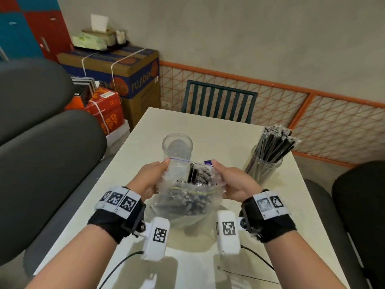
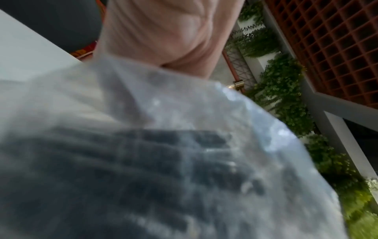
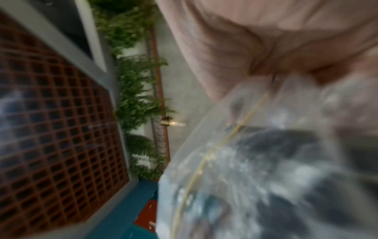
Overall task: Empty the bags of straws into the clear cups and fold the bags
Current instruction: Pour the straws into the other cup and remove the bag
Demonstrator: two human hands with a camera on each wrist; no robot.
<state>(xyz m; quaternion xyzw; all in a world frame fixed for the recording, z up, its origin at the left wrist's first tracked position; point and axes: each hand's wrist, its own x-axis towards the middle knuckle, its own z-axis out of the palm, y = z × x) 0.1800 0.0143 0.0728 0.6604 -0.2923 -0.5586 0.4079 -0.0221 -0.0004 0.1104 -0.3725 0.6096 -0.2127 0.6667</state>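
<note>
The zip bag of black straws (image 1: 187, 197) was gripped at its open mouth — left hand (image 1: 153, 176) on the left edge, right hand (image 1: 233, 180) on the right — just near of the empty clear cup (image 1: 177, 149). The light cup could be knocked over by the bag, or straws spilled past its narrow rim, if the bag were tipped quickly. Open table (image 1: 208, 126) was left beyond the cup, while the filled cup of straws (image 1: 264, 165) stood close on the right — near the table's right edge.

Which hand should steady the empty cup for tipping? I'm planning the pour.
Left, probably. The left hand grips the bag on the side where the empty cup stands; the right hand is nearer the filled cup.
</note>
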